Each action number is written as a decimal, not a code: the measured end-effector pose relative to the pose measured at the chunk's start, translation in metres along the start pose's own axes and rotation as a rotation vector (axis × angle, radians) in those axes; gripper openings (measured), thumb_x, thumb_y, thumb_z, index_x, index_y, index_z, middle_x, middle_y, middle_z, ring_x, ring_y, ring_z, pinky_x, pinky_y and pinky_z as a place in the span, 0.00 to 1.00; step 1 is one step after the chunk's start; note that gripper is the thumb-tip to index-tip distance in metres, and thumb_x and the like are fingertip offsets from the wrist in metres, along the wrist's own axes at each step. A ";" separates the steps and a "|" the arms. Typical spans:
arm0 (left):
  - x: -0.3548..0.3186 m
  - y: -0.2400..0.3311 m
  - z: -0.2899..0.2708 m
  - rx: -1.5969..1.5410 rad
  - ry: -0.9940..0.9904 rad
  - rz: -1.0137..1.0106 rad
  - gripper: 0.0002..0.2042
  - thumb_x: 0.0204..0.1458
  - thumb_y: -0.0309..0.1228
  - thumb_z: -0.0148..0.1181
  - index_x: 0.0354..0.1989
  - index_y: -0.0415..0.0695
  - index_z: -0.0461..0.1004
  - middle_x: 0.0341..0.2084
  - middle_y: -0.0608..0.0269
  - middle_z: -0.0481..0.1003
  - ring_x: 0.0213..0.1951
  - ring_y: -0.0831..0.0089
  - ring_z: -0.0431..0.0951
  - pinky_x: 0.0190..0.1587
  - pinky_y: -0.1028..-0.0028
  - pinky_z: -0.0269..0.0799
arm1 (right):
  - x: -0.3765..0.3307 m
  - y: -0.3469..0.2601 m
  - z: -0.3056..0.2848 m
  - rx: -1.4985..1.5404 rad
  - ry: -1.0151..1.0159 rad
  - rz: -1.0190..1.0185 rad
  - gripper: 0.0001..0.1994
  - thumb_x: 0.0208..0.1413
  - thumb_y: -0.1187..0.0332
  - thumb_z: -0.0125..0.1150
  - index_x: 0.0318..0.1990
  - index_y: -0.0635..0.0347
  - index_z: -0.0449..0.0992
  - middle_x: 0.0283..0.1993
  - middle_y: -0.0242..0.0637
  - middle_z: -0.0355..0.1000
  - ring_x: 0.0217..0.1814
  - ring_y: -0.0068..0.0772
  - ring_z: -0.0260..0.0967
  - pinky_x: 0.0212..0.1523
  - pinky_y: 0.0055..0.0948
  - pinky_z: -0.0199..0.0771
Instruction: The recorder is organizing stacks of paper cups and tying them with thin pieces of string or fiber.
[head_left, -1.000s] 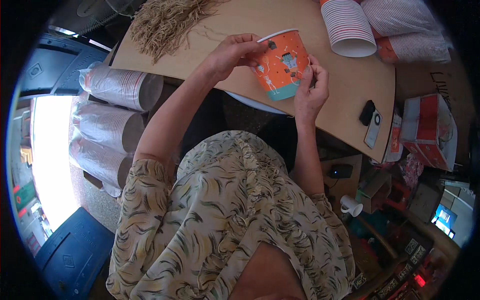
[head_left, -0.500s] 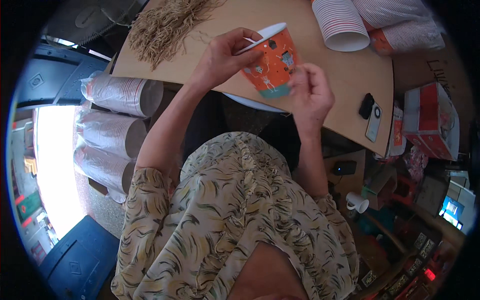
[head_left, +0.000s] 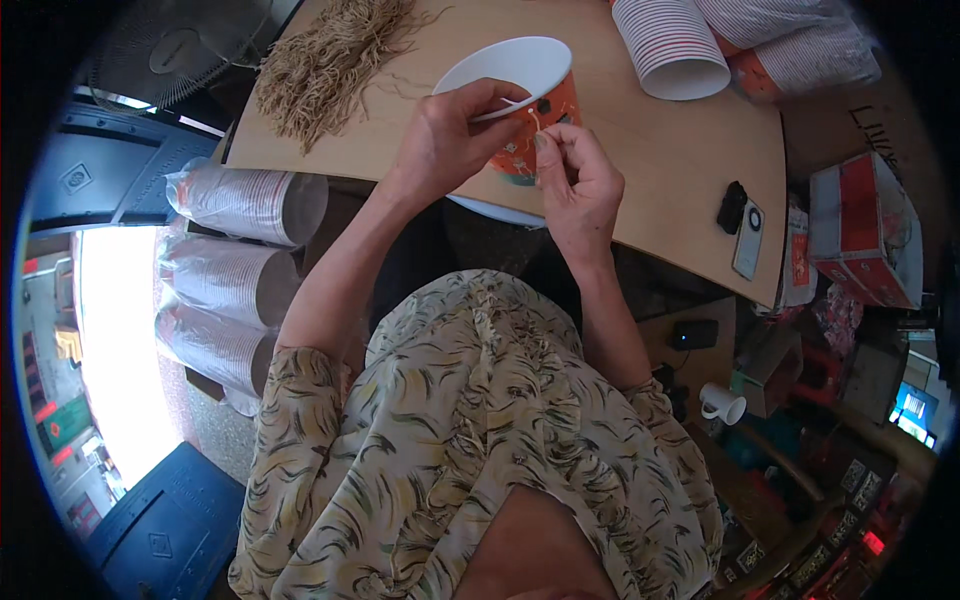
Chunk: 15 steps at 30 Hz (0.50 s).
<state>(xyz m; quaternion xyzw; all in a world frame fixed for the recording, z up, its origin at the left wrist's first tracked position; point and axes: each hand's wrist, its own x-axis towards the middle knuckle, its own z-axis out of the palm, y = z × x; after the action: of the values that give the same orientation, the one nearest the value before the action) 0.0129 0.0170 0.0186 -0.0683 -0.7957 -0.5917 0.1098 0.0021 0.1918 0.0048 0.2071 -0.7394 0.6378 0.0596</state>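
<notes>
Overhead, looking down at a wooden table [head_left: 640, 170] with the work near 12 o'clock.

Cup [head_left: 522, 105]: orange printed paper cup, white inside, tilted with its mouth toward 11 o'clock, held just above the table's near edge. Looks empty.

Left hand [head_left: 445, 140]: curled about the cup's rim from the 9 o'clock side, thumb on the outside wall and fingers over the lip. Closed on the cup.

Right hand [head_left: 578, 185]: at the cup's 4 o'clock, thumb and forefinger pinched at the wall. A thin pale string [head_left: 520, 103] seems to run there; too fine to tell whether the pinch has it.

Handling, as judged: cup is light, thin-walled and easily dented; the wall gives under a squeeze, while the rolled rim is the stiffest part. Best hold is at the rim or around the upper wall with gentle pressure, as the left hand has it. String would be limp and slippery, needing a fingertip pinch.

Around: heap of tan fibre strands [head_left: 330, 60] at 10 o'clock of the cup; stack of white cups [head_left: 670, 45] at 2 o'clock; bagged cup sleeves [head_left: 245, 205] off the table at 8 o'clock; small remote [head_left: 748, 238] at 4 o'clock.
</notes>
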 end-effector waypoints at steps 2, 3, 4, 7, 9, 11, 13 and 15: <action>-0.001 0.001 0.000 -0.023 0.002 -0.014 0.15 0.58 0.22 0.63 0.53 0.34 0.74 0.40 0.59 0.82 0.42 0.79 0.81 0.48 0.77 0.78 | 0.000 0.001 0.000 0.009 -0.003 0.017 0.05 0.65 0.72 0.60 0.40 0.66 0.75 0.25 0.31 0.72 0.26 0.15 0.68 0.28 0.22 0.69; -0.001 0.002 -0.001 -0.001 -0.004 -0.015 0.15 0.58 0.22 0.63 0.53 0.34 0.74 0.39 0.59 0.82 0.42 0.79 0.81 0.48 0.77 0.78 | 0.000 0.001 0.000 0.011 -0.002 0.022 0.05 0.65 0.72 0.60 0.40 0.65 0.75 0.25 0.31 0.73 0.26 0.15 0.68 0.28 0.22 0.69; -0.001 0.002 -0.002 0.022 -0.009 -0.016 0.15 0.57 0.22 0.63 0.53 0.35 0.74 0.39 0.59 0.82 0.43 0.79 0.81 0.48 0.77 0.78 | 0.001 0.001 0.000 0.013 0.000 0.026 0.05 0.65 0.72 0.60 0.40 0.65 0.75 0.25 0.31 0.73 0.26 0.16 0.68 0.27 0.22 0.69; -0.001 0.004 -0.001 0.043 -0.010 -0.015 0.15 0.57 0.22 0.63 0.53 0.35 0.75 0.39 0.58 0.82 0.43 0.79 0.81 0.47 0.76 0.79 | 0.001 0.000 0.000 -0.004 -0.020 0.038 0.05 0.64 0.72 0.60 0.40 0.65 0.75 0.25 0.31 0.73 0.26 0.16 0.68 0.28 0.22 0.69; -0.002 0.006 0.000 0.036 -0.013 0.000 0.15 0.57 0.22 0.62 0.54 0.35 0.75 0.39 0.58 0.82 0.43 0.78 0.81 0.47 0.75 0.79 | 0.000 0.003 -0.001 0.004 -0.011 0.030 0.05 0.64 0.72 0.60 0.40 0.65 0.75 0.25 0.31 0.73 0.26 0.15 0.69 0.28 0.22 0.69; -0.003 0.008 0.001 0.026 -0.017 0.016 0.16 0.57 0.22 0.62 0.54 0.35 0.75 0.39 0.58 0.82 0.43 0.78 0.81 0.47 0.74 0.79 | 0.000 0.003 -0.001 0.009 -0.003 0.021 0.05 0.64 0.72 0.60 0.39 0.66 0.75 0.25 0.31 0.73 0.26 0.15 0.69 0.28 0.21 0.70; -0.006 0.012 0.003 0.119 -0.022 0.034 0.16 0.58 0.21 0.61 0.55 0.36 0.75 0.38 0.57 0.82 0.42 0.77 0.82 0.47 0.74 0.80 | -0.001 0.001 -0.002 0.003 -0.009 0.063 0.05 0.64 0.73 0.60 0.40 0.66 0.75 0.26 0.31 0.74 0.27 0.14 0.69 0.29 0.21 0.70; -0.008 0.010 0.007 0.084 -0.038 0.054 0.16 0.58 0.21 0.61 0.55 0.37 0.76 0.38 0.56 0.82 0.42 0.76 0.82 0.47 0.74 0.80 | -0.003 0.003 -0.003 -0.008 -0.016 0.080 0.05 0.64 0.73 0.60 0.40 0.66 0.75 0.26 0.31 0.75 0.28 0.14 0.69 0.29 0.21 0.70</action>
<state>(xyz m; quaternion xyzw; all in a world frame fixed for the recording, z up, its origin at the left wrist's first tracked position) 0.0227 0.0273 0.0237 -0.0960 -0.8197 -0.5531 0.1134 0.0030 0.1961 0.0016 0.1824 -0.7501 0.6351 0.0289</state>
